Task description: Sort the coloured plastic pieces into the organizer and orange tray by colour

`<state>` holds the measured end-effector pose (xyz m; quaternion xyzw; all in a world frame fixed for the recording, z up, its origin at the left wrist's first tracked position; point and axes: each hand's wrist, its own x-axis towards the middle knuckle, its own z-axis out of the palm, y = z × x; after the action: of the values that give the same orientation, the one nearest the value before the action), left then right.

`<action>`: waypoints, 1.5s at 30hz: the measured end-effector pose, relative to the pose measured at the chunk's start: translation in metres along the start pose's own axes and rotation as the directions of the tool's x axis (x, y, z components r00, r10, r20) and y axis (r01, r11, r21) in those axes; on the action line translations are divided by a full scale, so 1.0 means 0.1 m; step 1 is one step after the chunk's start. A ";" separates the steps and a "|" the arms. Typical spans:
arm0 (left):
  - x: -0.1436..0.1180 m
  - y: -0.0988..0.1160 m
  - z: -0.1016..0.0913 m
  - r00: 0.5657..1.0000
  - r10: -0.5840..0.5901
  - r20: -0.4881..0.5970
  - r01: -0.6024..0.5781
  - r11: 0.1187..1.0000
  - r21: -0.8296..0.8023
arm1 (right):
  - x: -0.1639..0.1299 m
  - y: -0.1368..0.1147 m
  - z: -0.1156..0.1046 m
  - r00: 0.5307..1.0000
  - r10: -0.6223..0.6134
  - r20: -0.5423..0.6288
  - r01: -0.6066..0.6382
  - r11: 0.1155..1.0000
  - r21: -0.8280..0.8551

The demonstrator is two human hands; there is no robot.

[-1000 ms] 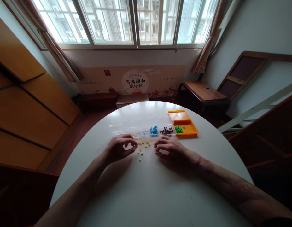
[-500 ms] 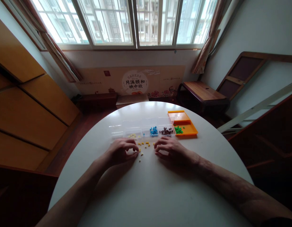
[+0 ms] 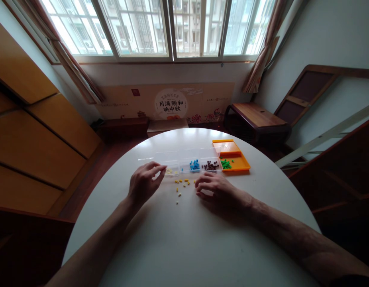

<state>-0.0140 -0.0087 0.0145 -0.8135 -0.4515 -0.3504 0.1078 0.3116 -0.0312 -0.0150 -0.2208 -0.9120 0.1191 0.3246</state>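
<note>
The person's left hand (image 3: 144, 181) is raised just above the round white tabletop (image 3: 190, 239), its fingers (image 3: 157, 167) stretched toward the left compartment of a clear plastic box (image 3: 184, 161). The thumb and forefinger tips lie close together right at the box's near wall; whether a small piece sits between them is too small to tell. That compartment holds a few pale yellow pieces (image 3: 170, 172).

The right hand (image 3: 216, 187) rests palm down on the tabletop, fingers loosely curled and spread a little, gripping nothing that can be seen. Its fingertips point left toward a scatter of small yellow pieces (image 3: 181, 183) that lie loose on the tabletop between the 2 hands, just in front of the box. A couple more of these lie a little nearer the person.

The clear box has a row of compartments: blue pieces (image 3: 194, 164) sit in the middle one and dark brown pieces (image 3: 211, 165) in the right one. Touching the box's right end is an orange tray (image 3: 240, 161) with green pieces (image 3: 226, 163) in its near left part.

Beyond the tabletop are a wide window, curtains at both sides and a printed board against the wall.
</note>
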 end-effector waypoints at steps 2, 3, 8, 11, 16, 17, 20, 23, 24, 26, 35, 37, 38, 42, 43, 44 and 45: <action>0.00 0.01 -0.01 1.000 0.007 -0.004 -0.007 1.000 -0.003 | 0.00 0.00 0.00 1.000 -0.001 0.002 0.001 1.000 0.004; 0.01 0.02 -0.01 1.000 0.009 -0.008 -0.009 1.000 -0.015 | -0.01 0.00 0.00 1.000 -0.003 0.001 0.003 1.000 0.007; 0.00 0.07 -0.02 0.987 0.129 0.098 -0.103 0.966 -0.239 | -0.01 0.03 0.01 1.000 -0.003 0.001 0.003 1.000 0.020; -0.04 0.12 -0.01 0.938 0.270 0.218 -0.175 0.909 -0.377 | -0.01 0.04 0.02 1.000 -0.001 0.009 0.000 1.000 0.020; -0.07 0.16 0.02 0.882 0.349 0.315 -0.183 0.872 -0.454 | 0.01 0.01 0.01 1.000 -0.002 -0.005 0.002 1.000 0.000; -0.07 0.16 0.02 0.880 0.351 0.319 -0.184 0.872 -0.453 | 0.02 0.00 0.01 1.000 -0.005 -0.009 0.005 1.000 -0.004; -0.06 0.15 0.04 0.871 0.371 0.322 -0.201 0.867 -0.456 | 0.02 0.00 0.00 1.000 -0.009 -0.018 0.009 1.000 -0.015; -0.05 0.14 0.05 0.867 0.384 0.317 -0.221 0.867 -0.447 | 0.02 0.00 -0.01 1.000 -0.005 -0.013 0.005 1.000 -0.014; -0.05 0.14 0.05 0.871 0.381 0.311 -0.226 0.872 -0.435 | 0.02 0.00 -0.01 1.000 -0.003 -0.006 0.003 1.000 -0.010; -0.04 0.13 0.04 0.890 0.357 0.286 -0.232 0.891 -0.389 | 0.01 -0.01 -0.01 1.000 0.004 0.003 -0.004 1.000 -0.002; -0.02 0.01 0.01 0.998 -0.024 0.050 0.025 1.000 -0.014 | 0.02 -0.01 0.00 1.000 -0.007 -0.011 0.007 1.000 -0.010; -0.02 -0.01 0.02 0.998 -0.049 0.046 0.048 0.999 0.016 | 0.02 0.00 0.00 1.000 -0.014 -0.010 0.014 1.000 -0.007; -0.03 -0.01 0.02 0.997 -0.055 0.052 0.054 0.998 0.020 | 0.02 -0.01 0.00 1.000 -0.014 -0.010 0.014 1.000 -0.006; -0.04 0.02 0.04 0.996 -0.035 0.087 0.037 0.999 -0.017 | 0.02 -0.01 -0.01 1.000 -0.009 -0.013 0.009 1.000 -0.009; -0.04 0.04 0.05 0.995 -0.015 0.097 0.020 0.999 -0.043 | 0.02 -0.02 -0.01 1.000 -0.007 -0.011 0.007 1.000 -0.009; -0.05 0.07 0.06 0.994 0.014 0.108 -0.006 0.997 -0.077 | 0.02 -0.02 -0.01 1.000 -0.004 -0.006 0.004 1.000 -0.009; -0.06 0.10 0.07 0.992 0.050 0.119 -0.037 0.993 -0.113 | 0.02 -0.02 -0.01 1.000 -0.002 0.000 0.002 1.000 -0.008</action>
<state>-0.0047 -0.0148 0.0074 -0.8478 -0.4193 -0.3219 0.0427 0.3101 -0.0320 -0.0122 -0.2210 -0.9126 0.1152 0.3240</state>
